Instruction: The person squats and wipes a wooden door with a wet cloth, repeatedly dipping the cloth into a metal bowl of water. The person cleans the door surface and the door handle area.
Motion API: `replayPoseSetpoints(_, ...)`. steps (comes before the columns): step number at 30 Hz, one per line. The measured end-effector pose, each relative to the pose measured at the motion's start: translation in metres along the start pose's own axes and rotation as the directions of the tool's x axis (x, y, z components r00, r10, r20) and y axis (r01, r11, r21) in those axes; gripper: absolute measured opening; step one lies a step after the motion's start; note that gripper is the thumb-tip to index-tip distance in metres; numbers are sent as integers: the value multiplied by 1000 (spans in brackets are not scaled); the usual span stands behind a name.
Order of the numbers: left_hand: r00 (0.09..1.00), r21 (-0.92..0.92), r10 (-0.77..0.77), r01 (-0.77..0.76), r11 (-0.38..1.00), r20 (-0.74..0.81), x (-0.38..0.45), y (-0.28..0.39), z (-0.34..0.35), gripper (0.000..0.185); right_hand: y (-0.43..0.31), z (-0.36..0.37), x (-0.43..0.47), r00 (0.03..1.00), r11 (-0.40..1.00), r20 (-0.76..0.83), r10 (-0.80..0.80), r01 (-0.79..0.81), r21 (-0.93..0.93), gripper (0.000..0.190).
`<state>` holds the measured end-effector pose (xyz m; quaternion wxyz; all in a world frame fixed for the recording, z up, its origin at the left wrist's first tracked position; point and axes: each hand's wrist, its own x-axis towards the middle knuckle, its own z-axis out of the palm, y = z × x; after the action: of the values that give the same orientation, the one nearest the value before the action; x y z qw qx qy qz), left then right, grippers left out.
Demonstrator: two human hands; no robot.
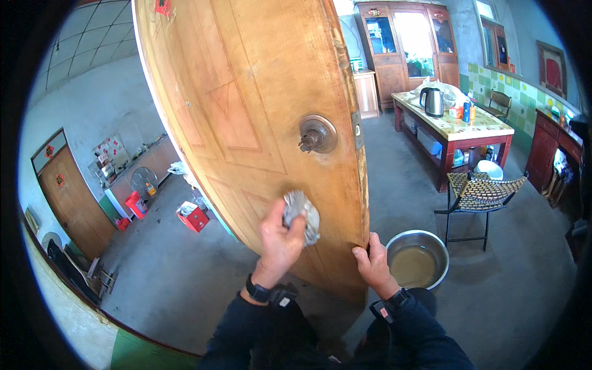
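Note:
A wooden panelled door stands in front of me, its latch edge turned toward the right. My left hand grips a crumpled grey cloth against the door's face, below the round door knob. Lower down, my right hand holds the door's edge, with the thumb on the near face; its other fingers are partly hidden behind the edge. A metal basin of murky brownish water sits on the floor just right of that hand.
A woven chair stands beyond the basin, near a dining table bearing an electric kettle. On the left, a red box and a red bucket rest on the concrete floor before a kitchen counter.

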<state>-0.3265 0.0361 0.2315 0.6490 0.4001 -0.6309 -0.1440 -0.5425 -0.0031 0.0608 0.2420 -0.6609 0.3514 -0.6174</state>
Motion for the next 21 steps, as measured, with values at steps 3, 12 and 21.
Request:
replayPoseSetpoints(3,993,132,96,-86,987,-70,44,18,-7,14,-2,5,-1,1000,1000,-14,13,-13,-10,34)
replayPoseSetpoints(12,794,418,606,-568,709,52,59,18,55,14,2,14,-1,995,999,-97,10,-14,-33,32)
replayPoseSetpoints(21,855,418,518,-478,773,19,87,4,40,18,5,13,5,992,997,-110,60,-65,-37,36)
